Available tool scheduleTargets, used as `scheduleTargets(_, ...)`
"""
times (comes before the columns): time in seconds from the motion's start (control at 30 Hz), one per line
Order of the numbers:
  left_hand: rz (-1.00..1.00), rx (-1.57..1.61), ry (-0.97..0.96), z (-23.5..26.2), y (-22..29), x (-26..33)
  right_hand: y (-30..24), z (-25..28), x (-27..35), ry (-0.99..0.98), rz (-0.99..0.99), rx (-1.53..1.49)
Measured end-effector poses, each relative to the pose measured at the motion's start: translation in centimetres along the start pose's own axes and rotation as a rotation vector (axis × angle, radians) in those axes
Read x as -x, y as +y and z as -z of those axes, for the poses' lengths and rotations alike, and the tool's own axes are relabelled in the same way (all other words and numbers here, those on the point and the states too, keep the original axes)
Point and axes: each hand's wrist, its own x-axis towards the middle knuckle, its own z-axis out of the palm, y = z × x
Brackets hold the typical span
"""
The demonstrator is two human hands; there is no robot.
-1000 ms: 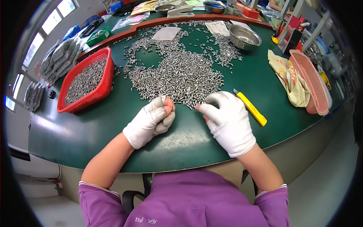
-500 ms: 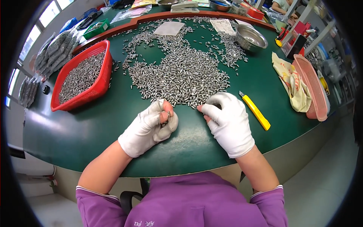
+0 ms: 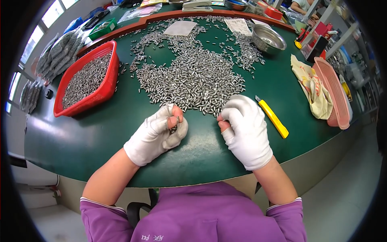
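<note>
A broad pile of small silvery metal pins covers the middle of the green table. At its near left edge my left hand, in a white glove with bare thumb and fingertip, is closed around a few of the same metal pins. My right hand, gloved the same way, is at the pile's near right edge. Its thumb and forefinger are curled close together, and what they hold, if anything, is hidden. A yellow utility knife lies just right of that hand, its blade tip pointing away from me.
A red plastic basket full of pins stands at left. A steel bowl sits at the back right, near paper slips. A cloth lies against a pink basket at right. A red-brown ledge borders the far side.
My right hand has shifted slightly right, away from the pile's edge, its fingers curled tighter. My left hand has moved a little left and nearer me, still closed on pins.
</note>
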Motion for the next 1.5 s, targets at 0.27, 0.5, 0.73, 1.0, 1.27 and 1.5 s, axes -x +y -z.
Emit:
scheduleTargets(0.27, 0.011, -0.007, 0.000, 0.0, 0.0, -0.1, 0.3, 0.3, 0.9, -0.005, -0.102, -0.049)
scheduleTargets(0.5, 0.019, -0.004, 0.024, -0.2, 0.1, -0.1, 0.1, 1.0, 1.6, -0.298, -0.149, 0.074)
scheduleTargets(0.73, 0.013, -0.023, 0.004, -0.1, 0.1, -0.1, -0.1, 1.6, 2.4, -0.353, -0.124, 0.040)
scheduleTargets(1.0, -0.004, -0.015, -0.047, 0.1, -0.2, -0.2, 0.4, 1.8, 3.0, -0.312, -0.120, -0.063)
scheduleTargets(1.27, -0.020, -0.001, -0.046, 0.3, -0.1, -0.1, 0.1, 3.1, -3.5, -0.268, -0.150, -0.339)
scheduleTargets(1.5, 0.023, 0.069, -0.007, 0.3, 0.0, 0.0, 0.1, -1.9, -6.8, -0.390, -0.430, -0.764)
